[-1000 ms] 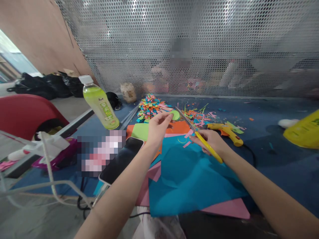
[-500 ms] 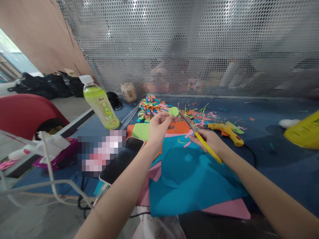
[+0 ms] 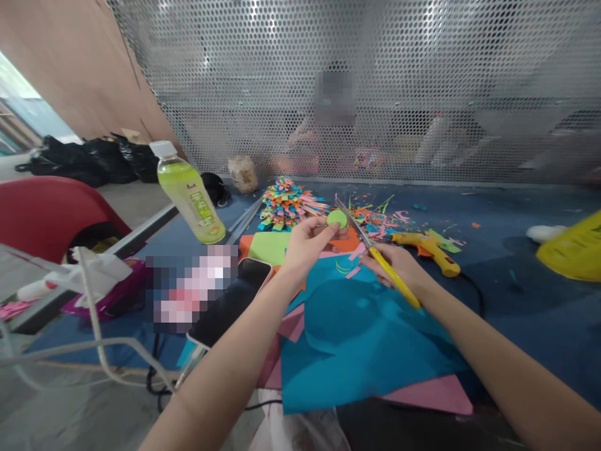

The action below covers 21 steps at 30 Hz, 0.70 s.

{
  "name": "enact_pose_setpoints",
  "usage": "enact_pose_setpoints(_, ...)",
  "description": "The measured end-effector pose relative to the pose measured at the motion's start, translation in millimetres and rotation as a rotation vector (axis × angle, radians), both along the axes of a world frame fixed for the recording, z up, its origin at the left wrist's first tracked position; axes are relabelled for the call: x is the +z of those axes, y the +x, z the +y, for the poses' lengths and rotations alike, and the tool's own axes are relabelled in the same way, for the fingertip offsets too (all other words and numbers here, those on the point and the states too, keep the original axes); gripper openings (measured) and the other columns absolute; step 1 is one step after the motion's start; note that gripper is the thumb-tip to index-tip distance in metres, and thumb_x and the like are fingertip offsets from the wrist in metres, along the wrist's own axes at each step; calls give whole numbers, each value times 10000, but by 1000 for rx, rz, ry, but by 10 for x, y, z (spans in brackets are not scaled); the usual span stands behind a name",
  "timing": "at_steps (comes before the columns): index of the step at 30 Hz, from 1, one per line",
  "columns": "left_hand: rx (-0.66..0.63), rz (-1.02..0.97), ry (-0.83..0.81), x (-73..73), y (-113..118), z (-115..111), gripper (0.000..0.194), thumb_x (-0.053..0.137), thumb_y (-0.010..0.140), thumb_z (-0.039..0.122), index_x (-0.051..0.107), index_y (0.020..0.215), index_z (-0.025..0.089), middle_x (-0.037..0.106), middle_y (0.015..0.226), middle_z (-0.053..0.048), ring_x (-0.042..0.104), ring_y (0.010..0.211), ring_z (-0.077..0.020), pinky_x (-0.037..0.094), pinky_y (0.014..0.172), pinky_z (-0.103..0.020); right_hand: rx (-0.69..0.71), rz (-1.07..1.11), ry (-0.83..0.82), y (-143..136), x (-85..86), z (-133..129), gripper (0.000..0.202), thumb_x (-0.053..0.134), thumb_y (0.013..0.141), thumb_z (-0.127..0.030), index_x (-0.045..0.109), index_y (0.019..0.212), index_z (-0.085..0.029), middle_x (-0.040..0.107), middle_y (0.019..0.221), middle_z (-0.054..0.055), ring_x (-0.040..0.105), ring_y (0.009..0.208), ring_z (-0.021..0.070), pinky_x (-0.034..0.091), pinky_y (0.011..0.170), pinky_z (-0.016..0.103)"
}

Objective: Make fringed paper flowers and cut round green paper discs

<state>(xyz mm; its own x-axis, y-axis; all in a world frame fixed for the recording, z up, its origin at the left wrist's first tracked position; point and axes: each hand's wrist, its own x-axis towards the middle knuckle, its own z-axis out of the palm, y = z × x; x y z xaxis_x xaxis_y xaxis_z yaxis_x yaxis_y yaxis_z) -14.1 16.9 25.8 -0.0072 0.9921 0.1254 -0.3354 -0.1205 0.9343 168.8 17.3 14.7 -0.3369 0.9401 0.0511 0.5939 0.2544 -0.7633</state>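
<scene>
Pinched in my left hand (image 3: 310, 243) is a small green paper disc (image 3: 337, 218), held up above the sheets. My right hand (image 3: 394, 268) grips the yellow handles of a pair of scissors (image 3: 393, 275), whose metal blades reach up beside the disc's right edge. Below both hands lies a large blue sheet (image 3: 366, 338), with pink sheets (image 3: 436, 394) partly under it. Pink strips and thin green slivers rest on the blue sheet. A green sheet (image 3: 268, 248) and an orange sheet (image 3: 346, 240) lie behind.
A fringed paper cone (image 3: 282, 203) and cut paper scraps (image 3: 375, 219) are at the back. A yellow glue gun (image 3: 434, 250) lies right of them. On the left are a green drink bottle (image 3: 191, 197), a phone (image 3: 230, 304) and a purple tissue pack (image 3: 113, 294).
My left hand has moved slightly right and down with the green disc. The scissor blades now stand beside the disc's right edge, their tips past it.
</scene>
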Motion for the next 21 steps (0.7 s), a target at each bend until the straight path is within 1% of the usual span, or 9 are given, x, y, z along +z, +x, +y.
enact_pose_setpoints(4,17,-33,-1,18,-3,-8,387,796,554,384,542,730,149,718,711,-87,711,774,-255,483,480,-224,4,-9,2,3,-1,1,383,563,750,-566,455,663,-209,387,522,-47,392,452,103,273,453,253)
enact_pose_setpoints(10,12,-31,-8,26,6,-16,409,803,540,403,539,726,152,720,716,-85,710,777,-251,485,500,-233,-1,-19,1,2,2,9,388,569,740,-567,443,644,-213,382,503,-49,394,453,108,273,455,255)
enact_pose_setpoints(21,18,7,-7,11,4,-6,348,769,604,397,582,747,140,729,779,-115,706,809,-253,485,517,-239,-6,-12,-10,-9,18,-12,385,575,740,-560,443,640,-212,375,485,-51,386,443,103,267,437,248)
